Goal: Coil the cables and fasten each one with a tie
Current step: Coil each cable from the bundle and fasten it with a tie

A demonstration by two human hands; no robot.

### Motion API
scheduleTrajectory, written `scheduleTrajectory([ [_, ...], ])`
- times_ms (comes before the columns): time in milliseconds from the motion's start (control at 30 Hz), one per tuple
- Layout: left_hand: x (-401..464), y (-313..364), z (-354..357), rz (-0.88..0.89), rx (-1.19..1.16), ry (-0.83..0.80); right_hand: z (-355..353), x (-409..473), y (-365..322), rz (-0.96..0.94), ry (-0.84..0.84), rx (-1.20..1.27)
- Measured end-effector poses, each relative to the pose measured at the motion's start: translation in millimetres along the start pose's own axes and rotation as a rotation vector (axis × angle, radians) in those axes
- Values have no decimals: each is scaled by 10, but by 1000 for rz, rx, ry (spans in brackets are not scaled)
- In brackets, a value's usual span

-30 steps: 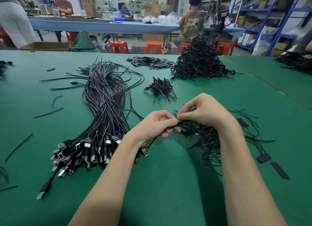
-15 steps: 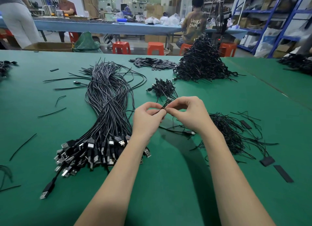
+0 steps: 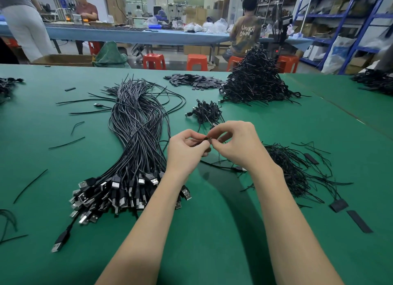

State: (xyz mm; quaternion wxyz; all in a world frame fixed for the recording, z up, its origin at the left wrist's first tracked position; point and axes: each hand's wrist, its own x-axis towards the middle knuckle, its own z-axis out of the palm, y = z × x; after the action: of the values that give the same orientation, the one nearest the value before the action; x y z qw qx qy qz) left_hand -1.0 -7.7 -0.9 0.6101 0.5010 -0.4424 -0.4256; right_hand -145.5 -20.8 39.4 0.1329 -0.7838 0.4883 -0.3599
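Left hand [image 3: 187, 150]: raised above the worktop [image 3: 212, 231], fingertips pinching a thin black tie [image 3: 205, 139].
Right hand [image 3: 236, 144]: opposite, thumb and forefinger pinching the same tie; the two hands meet fingertip to fingertip.
Cable [image 3: 223, 166]: black, trailing on the green surface under the right wrist.
Left of the hands: long bundle of uncoiled cables [image 3: 136, 140], USB plugs fanned toward the person.
Right: tangle of loose ties [image 3: 291, 167].
Behind: small cluster of coiled cables [image 3: 207, 112], then a tall heap [image 3: 255, 82].
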Motion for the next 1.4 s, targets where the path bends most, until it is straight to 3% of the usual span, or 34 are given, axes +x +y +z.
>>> scheduleTrajectory([
  [233,24,-36,-46,155,269,-30,-1,4,60,43,-27,75],
  [333,-14,-30,18,288,452,26,59,18,78,61,27,48],
  [467,-80,-22,125,356,440,131,185,35,45,19,120,-24],
  [533,-54,17,141,228,269,85,212,26,59,-25,173,-14],
  [633,-11,151,78,-183,-303,-169,211,-11,92,-137,254,60],
  [733,14,224,-29,-399,-666,-308,217,-18,122,-196,266,122],
  [833,49,207,-43,-349,-582,-180,255,-25,116,-148,250,142],
  [967,59,149,-52,-224,-484,-79,296,-36,41,92,235,311],
  [1033,53,152,-72,-111,-448,-122,246,-11,9,314,113,680],
  [1100,39,174,-82,19,-356,-174,147,0,-7,630,-98,1220],
  [1167,24,170,-90,96,-250,-206,89,-18,1,895,-232,1501],
  [1200,28,156,-94,96,-221,-221,94,-19,9,939,-256,1503],
  [1267,37,131,-106,30,-216,-230,128,-6,35,859,-240,1286],
  [1400,82,109,-135,-101,-331,-174,52,4,55,329,-42,583],
])
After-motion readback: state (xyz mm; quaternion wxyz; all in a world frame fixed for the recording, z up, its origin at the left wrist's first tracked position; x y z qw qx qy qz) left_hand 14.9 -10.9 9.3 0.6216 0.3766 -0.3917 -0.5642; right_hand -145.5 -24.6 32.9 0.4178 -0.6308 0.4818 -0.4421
